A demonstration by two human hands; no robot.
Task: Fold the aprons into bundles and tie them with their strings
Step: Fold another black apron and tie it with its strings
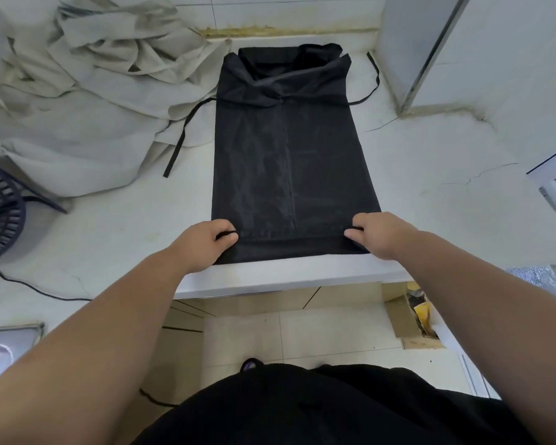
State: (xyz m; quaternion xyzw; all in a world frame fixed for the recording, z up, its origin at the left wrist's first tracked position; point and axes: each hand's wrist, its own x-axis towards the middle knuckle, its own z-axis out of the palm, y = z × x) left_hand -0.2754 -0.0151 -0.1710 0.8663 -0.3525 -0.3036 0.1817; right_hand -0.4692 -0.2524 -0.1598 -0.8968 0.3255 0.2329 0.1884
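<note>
Black apron (289, 162) is laid flat on the white counter (430, 187), folded lengthwise into a narrow panel, bib end far, hem at the near edge. The near hem is turned over in a low fold. Its left corner is pinched by the left hand (206, 242), its right corner by the right hand (379, 234), fingers curled on the cloth. One string (180, 139) trails left, another (371, 81) right. A heap of pale cloth (93, 91) is seen far left.
</note>
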